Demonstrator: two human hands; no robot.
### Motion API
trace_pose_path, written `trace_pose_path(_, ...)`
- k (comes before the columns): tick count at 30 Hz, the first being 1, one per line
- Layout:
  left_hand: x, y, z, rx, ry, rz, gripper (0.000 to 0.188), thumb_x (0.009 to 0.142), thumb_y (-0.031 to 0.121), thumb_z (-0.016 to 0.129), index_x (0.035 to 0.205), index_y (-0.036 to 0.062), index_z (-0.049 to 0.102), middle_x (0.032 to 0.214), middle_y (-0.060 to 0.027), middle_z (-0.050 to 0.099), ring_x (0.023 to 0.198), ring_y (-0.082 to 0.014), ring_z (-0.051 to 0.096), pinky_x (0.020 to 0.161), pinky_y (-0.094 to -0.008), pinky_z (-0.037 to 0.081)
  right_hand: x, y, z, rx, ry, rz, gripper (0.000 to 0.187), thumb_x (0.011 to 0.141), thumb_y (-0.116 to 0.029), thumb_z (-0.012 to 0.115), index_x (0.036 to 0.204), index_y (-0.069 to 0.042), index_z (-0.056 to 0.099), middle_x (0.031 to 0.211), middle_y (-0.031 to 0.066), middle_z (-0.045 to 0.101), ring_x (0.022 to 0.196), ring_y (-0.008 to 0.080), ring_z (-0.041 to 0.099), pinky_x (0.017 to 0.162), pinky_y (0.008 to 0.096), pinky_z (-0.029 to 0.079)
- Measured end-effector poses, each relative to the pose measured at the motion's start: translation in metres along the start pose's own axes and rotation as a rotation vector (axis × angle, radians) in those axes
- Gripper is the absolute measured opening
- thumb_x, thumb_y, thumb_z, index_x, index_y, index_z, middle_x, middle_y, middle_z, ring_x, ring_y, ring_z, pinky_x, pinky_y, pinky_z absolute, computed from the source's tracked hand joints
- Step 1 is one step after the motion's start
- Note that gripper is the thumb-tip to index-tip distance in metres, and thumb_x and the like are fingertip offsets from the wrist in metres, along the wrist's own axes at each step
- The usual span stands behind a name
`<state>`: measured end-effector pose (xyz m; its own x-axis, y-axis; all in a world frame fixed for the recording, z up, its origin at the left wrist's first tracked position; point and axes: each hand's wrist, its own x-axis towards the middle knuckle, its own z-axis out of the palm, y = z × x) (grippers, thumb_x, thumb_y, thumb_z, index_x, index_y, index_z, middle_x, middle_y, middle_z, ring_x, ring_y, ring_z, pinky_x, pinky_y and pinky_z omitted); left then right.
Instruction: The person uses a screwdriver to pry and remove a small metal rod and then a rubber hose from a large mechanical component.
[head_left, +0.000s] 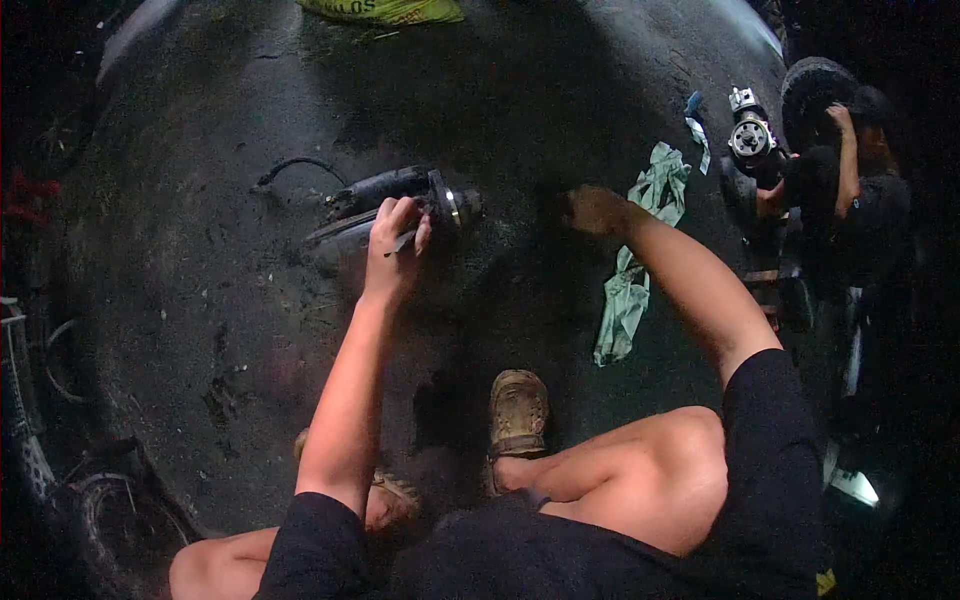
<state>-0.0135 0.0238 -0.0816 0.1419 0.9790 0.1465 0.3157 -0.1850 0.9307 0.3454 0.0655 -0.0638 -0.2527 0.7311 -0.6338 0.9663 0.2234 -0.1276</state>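
Note:
A dark starter motor [375, 190], with two cylinders side by side and a bright ring near its right end, lies on the floor. A black cable curves away from its left side. My left hand [395, 245] is over the near side of the motor with its fingers curled closed. A thin greyish piece shows at the fingers, too small to name. Apart from the motor, to its right, my right hand [597, 212] is low over the floor by a pale green cloth [625, 305]. Deep shadow covers its fingertips, so their grip and anything in them is hidden.
At the right another person [850, 190] sits near a tyre [815, 85] and a metal part with a round pulley [750, 135]. A blue and white scrap [698, 135] lies closer. A yellow sack [385, 10] is at the far edge. My sandalled foot [518, 415] stands in front.

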Motion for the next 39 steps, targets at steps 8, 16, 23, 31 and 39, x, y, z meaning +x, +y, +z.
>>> trace_pose_path(8,0.0,0.003,0.006,0.169,0.04,0.137,0.015,0.092,0.008,0.067,0.097,0.0,0.055,0.089,-0.0126,0.051,0.08,-0.0286,0.056,0.075,-0.0361,0.046,0.002,-0.001,-0.003,-0.053,-0.069,0.07,0.045,0.095,-0.032,0.06,0.126,0.001,0.063,0.123,0.0263,0.066,0.118,0.0426,0.063,0.103,0.0533,0.05)
trace_pose_path(16,0.003,0.004,0.006,0.111,-0.018,0.091,0.013,0.092,0.008,0.066,0.094,0.001,0.055,0.094,-0.0175,0.053,0.086,-0.0382,0.057,0.076,-0.0422,0.047,0.003,0.012,0.011,-0.11,0.006,0.033,0.043,0.097,-0.031,0.056,0.128,-0.002,0.063,0.119,0.025,0.068,0.116,0.0422,0.063,0.1,0.0532,0.05)
trace_pose_path(23,-0.018,0.003,0.004,0.136,0.29,0.072,0.011,0.093,0.008,0.067,0.097,0.0013,0.059,0.093,-0.0164,0.055,0.087,-0.0334,0.06,0.077,-0.0412,0.049,-0.006,-0.011,-0.013,-0.065,-0.136,0.045,0.044,0.096,-0.033,0.056,0.127,-0.002,0.064,0.117,0.0268,0.068,0.112,0.0443,0.064,0.099,0.0535,0.051)
trace_pose_path(31,0.002,0.014,-0.007,0.159,0.165,0.083,0.012,0.093,0.008,0.066,0.094,0.0004,0.057,0.092,-0.0149,0.051,0.082,-0.0329,0.057,0.075,-0.0411,0.048,-0.004,-0.006,-0.002,-0.104,-0.061,0.063,0.046,0.096,-0.033,0.059,0.125,0.002,0.063,0.125,0.0263,0.066,0.12,0.042,0.062,0.105,0.0523,0.048)
trace_pose_path(39,0.009,-0.006,0.0,0.041,0.333,0.043,0.012,0.098,0.011,0.06,0.094,-0.0002,0.059,0.086,-0.0154,0.058,0.08,-0.0311,0.059,0.074,-0.0411,0.048,-0.002,-0.024,-0.006,-0.094,-0.021,0.085,0.044,0.097,-0.034,0.057,0.126,-0.001,0.064,0.126,0.0239,0.066,0.12,0.0397,0.062,0.104,0.0506,0.048)
